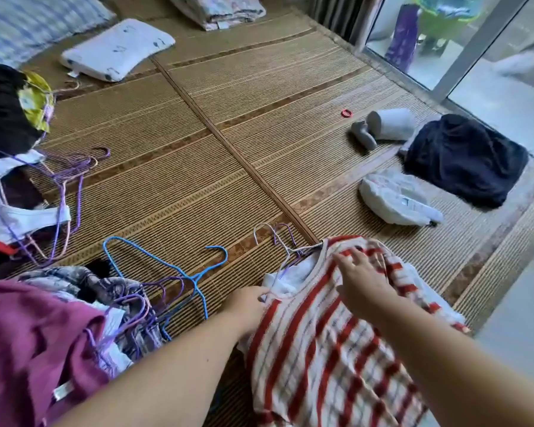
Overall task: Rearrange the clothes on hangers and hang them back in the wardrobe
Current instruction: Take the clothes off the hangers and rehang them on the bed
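Note:
A red-and-white striped shirt (321, 349) lies on top of a pile of hung clothes on the bamboo mat (198, 149), with several wire hanger hooks (278, 238) sticking out at its collar. My left hand (247, 306) pinches the shirt's left shoulder edge, near a white garment beneath. My right hand (361, 278) rests flat with fingers spread on the shirt's right shoulder. A loose blue hanger (167, 266) lies to the left on the mat.
A magenta garment (37, 343) and patterned clothes with purple hangers (130, 306) lie at lower left. More clothes and hangers (22, 186) are piled at far left. A dark garment (463, 158), a white bag (395, 198), a grey hair dryer (383, 126) and a pillow (117, 49) lie around.

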A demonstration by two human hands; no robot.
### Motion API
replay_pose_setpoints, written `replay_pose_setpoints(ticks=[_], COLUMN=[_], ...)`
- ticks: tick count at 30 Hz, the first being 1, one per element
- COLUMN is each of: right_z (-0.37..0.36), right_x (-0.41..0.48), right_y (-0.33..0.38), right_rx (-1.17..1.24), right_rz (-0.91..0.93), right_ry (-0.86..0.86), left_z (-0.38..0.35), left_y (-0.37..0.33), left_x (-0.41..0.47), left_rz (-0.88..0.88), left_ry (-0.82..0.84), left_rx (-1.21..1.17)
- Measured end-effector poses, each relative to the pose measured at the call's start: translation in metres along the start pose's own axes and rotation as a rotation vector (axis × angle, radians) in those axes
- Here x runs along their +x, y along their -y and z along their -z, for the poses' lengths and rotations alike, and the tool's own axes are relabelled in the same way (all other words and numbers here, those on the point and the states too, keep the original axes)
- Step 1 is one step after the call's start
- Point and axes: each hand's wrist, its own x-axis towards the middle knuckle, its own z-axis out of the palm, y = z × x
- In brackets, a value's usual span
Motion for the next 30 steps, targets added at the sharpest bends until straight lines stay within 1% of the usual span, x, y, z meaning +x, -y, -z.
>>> replay_pose_setpoints(ticks=[2,4,6,10,13,18,22,25,28,30], right_z=[-0.016,-0.024,-0.026,-0.019,-0.011,-0.015,-0.041,-0.059,-0.076,-0.09], right_x=[-0.023,-0.049,-0.074,-0.125,-0.166,-0.237,-0.287,-0.306,-0.313,-0.307], right_y=[0.006,0.01,0.013,0.023,0.038,0.099,0.156,0.191,0.227,0.252], right_rx=[0.048,0.105,0.168,0.285,0.282,0.316,0.354,0.353,0.386,0.421], right_rz=[0.046,0.064,0.077,0.096,0.118,0.233,0.315,0.362,0.408,0.374], right_ry=[0.043,0.053,0.043,0.0,0.015,0.023,0.065,0.104,0.142,0.166], left_z=[0.008,0.015,0.021,0.021,0.022,0.026,0.028,0.036,0.049,0.058], left_y=[-0.006,-0.012,-0.011,0.006,0.023,0.082,0.144,0.185,0.223,0.248], left_x=[-0.007,-0.024,-0.048,-0.115,-0.176,-0.278,-0.336,-0.356,-0.365,-0.362], left_rz=[-0.014,-0.026,-0.054,-0.087,-0.126,-0.127,-0.085,-0.027,0.025,0.031], left_ry=[0.024,-0.001,-0.047,-0.095,-0.129,-0.207,-0.277,-0.322,-0.333,-0.335], left_rx=[-0.016,-0.034,0.001,0.052,0.062,0.02,-0.013,0.018,0.005,0.004])
